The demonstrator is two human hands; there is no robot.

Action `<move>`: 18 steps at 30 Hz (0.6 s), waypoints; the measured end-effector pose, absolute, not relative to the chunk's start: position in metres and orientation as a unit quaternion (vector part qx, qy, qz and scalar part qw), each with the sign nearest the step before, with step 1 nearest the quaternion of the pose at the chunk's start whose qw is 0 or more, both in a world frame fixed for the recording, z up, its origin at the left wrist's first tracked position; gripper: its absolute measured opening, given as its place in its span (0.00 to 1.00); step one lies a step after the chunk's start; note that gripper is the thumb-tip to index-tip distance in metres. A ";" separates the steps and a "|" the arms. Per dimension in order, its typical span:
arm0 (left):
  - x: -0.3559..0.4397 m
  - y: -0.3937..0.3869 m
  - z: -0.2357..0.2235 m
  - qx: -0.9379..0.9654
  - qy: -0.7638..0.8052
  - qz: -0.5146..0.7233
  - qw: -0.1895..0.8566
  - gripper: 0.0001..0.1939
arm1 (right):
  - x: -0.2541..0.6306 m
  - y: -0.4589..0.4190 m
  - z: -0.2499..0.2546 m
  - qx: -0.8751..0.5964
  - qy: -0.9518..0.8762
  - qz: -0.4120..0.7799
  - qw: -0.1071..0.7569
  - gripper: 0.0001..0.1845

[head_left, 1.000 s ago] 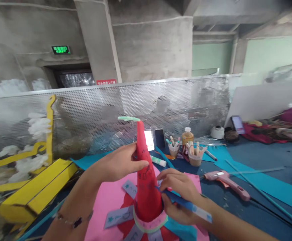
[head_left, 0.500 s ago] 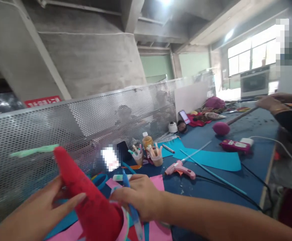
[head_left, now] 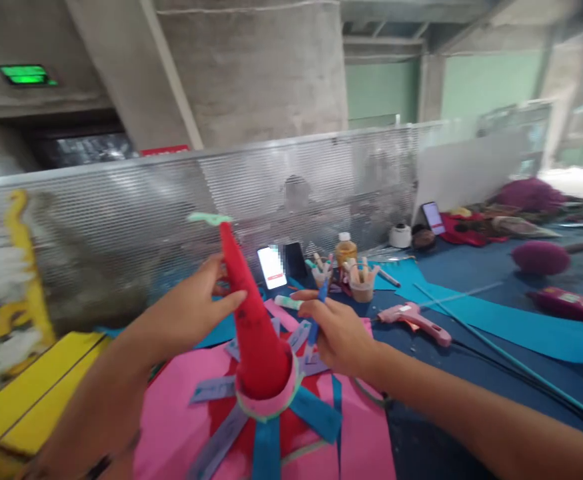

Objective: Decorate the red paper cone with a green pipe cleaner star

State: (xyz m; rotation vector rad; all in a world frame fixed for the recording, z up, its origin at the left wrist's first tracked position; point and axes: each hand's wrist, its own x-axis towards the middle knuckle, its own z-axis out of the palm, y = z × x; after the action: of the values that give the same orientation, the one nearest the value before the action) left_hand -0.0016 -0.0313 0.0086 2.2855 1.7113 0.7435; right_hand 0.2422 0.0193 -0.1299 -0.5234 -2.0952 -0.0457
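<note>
The red cone (head_left: 254,327) stands on the work surface, tilted slightly toward 11 o'clock, with dark marks drawn on its flank and a pale green strip (head_left: 209,218) across its tip. A pink collar (head_left: 266,402) with a green edge rings its base. Lavender paper strips (head_left: 216,417) and blue paper strips (head_left: 266,450) radiate from the collar over a red paper shape (head_left: 226,413), which lies on a pink card sheet (head_left: 171,427).

The left hand (head_left: 191,300) is at the cone's upper section from 9 o'clock, fingers extended and slightly apart, with the fingertips (head_left: 236,300) at the cone's flank. Whether they grip it cannot be determined. The right hand (head_left: 334,333) is at 2 o'clock from the cone, its fingers closed together on a narrow blue paper strip (head_left: 316,320), which stands nearly upright.

Beyond the cone, at 12 o'clock, are a white glue stick (head_left: 287,303) and two phones (head_left: 284,263). At 1 o'clock stand a juice bottle (head_left: 345,251) and two cups of craft sticks (head_left: 361,288). A pink hot glue gun (head_left: 414,321) and a teal card sheet (head_left: 501,327) lie at 3 o'clock on the blue table covering (head_left: 451,267). A yellow board (head_left: 26,393) lies at 8 o'clock. A perforated metal fence (head_left: 301,180) runs along the far side.
</note>
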 end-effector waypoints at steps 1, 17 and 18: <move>-0.002 -0.032 0.010 0.747 0.605 0.259 0.096 0.29 | 0.242 0.019 -0.130 -0.211 -0.855 -0.022 0.473 0.27; 0.007 -0.036 0.006 0.739 0.611 0.281 0.027 0.19 | 0.239 0.021 -0.137 -0.281 -0.861 -0.044 0.421 0.21; 0.008 -0.036 0.006 0.738 0.611 0.285 0.022 0.19 | 0.238 0.021 -0.137 -0.285 -0.860 -0.046 0.421 0.22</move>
State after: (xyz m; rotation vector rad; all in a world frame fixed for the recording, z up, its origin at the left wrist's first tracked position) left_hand 0.0076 -0.0360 0.0059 2.2886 1.8932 0.8823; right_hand 0.2384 0.0206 -0.1371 -0.7144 -2.1545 -0.1142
